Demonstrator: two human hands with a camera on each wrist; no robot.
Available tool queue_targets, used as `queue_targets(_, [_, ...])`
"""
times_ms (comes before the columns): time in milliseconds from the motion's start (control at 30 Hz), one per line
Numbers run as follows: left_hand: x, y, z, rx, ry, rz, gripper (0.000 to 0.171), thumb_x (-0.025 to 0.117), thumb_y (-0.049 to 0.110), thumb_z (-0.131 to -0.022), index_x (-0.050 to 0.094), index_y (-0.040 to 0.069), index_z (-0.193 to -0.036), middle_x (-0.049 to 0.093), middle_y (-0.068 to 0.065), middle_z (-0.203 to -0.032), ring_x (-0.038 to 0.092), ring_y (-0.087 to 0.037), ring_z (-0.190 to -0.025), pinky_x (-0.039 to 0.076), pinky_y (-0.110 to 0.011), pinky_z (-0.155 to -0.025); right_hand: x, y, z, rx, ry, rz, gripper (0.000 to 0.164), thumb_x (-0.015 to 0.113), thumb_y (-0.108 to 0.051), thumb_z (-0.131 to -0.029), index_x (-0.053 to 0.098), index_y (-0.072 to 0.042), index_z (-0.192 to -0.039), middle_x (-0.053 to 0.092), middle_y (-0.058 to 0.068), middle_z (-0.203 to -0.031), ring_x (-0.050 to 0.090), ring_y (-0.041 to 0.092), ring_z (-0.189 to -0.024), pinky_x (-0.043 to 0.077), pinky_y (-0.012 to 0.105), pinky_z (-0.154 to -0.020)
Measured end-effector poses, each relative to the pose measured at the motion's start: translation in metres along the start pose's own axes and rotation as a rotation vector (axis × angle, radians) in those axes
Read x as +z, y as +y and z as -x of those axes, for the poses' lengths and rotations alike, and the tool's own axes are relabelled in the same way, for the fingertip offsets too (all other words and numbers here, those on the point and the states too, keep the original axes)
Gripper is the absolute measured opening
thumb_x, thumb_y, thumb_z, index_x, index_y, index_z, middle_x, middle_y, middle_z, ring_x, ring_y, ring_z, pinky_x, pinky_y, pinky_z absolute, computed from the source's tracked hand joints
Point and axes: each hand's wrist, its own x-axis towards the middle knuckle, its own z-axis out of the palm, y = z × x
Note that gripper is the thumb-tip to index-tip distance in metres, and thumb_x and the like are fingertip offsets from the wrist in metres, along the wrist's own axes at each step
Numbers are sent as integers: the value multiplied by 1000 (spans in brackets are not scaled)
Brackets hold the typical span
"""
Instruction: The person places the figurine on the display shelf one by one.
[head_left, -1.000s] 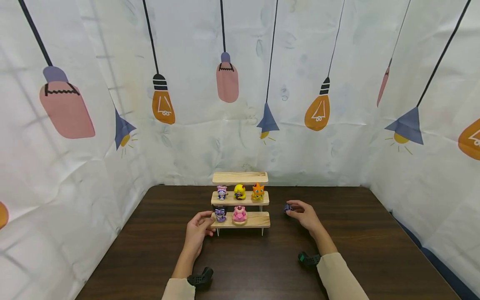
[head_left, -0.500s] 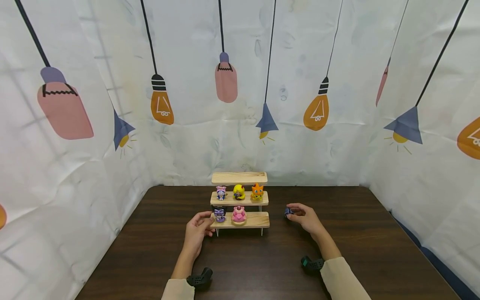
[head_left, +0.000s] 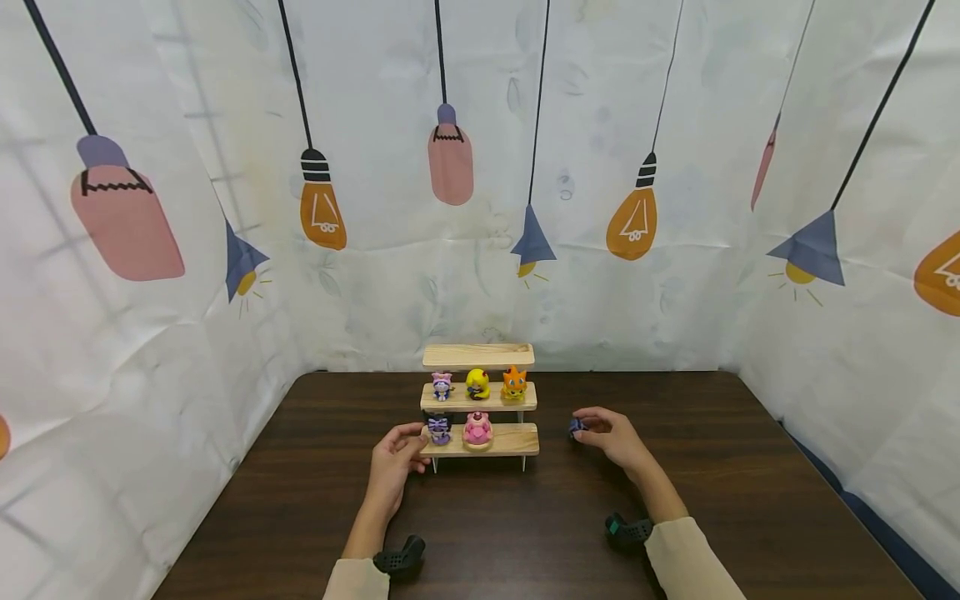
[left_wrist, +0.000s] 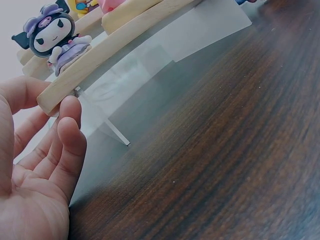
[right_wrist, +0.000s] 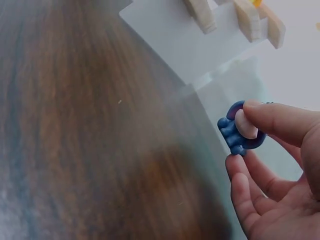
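Observation:
A three-tier wooden display stand (head_left: 517, 440) with clear supports stands on the dark table. My left hand (head_left: 393, 468) pinches the left end of its lowest shelf (left_wrist: 95, 67), thumb above and fingers beneath. On that shelf sit a black-and-purple figurine (left_wrist: 52, 37) and a pink figurine (head_left: 477, 430). The middle tier bears a purple-and-white figurine (head_left: 442, 387), a yellow one (head_left: 477, 384) and an orange one (head_left: 514, 384). To the right of the stand, my right hand (head_left: 613, 437) pinches a small dark blue figurine (right_wrist: 232, 134) between thumb and fingers.
The top shelf (head_left: 478, 357) stands near the patterned curtain (head_left: 480, 292) at the table's back edge. Dark wood tabletop (head_left: 517, 533) spreads in front of the stand and to both sides. A black wrist device (head_left: 401, 557) is on the left wrist.
My right hand, with the blue figurine in it, has shifted very slightly to the right and down. My left hand stays on the shelf end, and the view has drifted a little.

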Motion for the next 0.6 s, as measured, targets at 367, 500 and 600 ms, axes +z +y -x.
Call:
queue_targets(367, [0, 0, 0, 1, -3, -5, 29, 67, 8, -97, 62, -1, -124, 69, 2, -81, 65, -15, -62, 55, -24, -55, 1, -27, 6, -81, -54, 11, 46, 76, -23, -93, 63, -7, -135, 65, 18, -131, 65, 23, -109, 57, 35, -88])
queue_targets(500, [-1, -1, 0, 1, -5, -9, 30, 67, 9, -97, 61, -1, -124, 69, 2, -82, 65, -15, -62, 55, -24, -55, 5, -36, 7, -118, -76, -1, 43, 76, -21, -93, 64, -10, -133, 65, 20, -130, 66, 25, -107, 58, 35, -88])
queue_targets(600, [-1, -1, 0, 0, -6, -6, 30, 67, 9, -97, 61, -2, -124, 69, 2, -82, 65, -15, -62, 55, -24, -56, 9, -44, 9, -144, -95, -13, 43, 76, -21, -93, 64, -9, -133, 64, 21, -131, 66, 26, -108, 58, 35, -88])
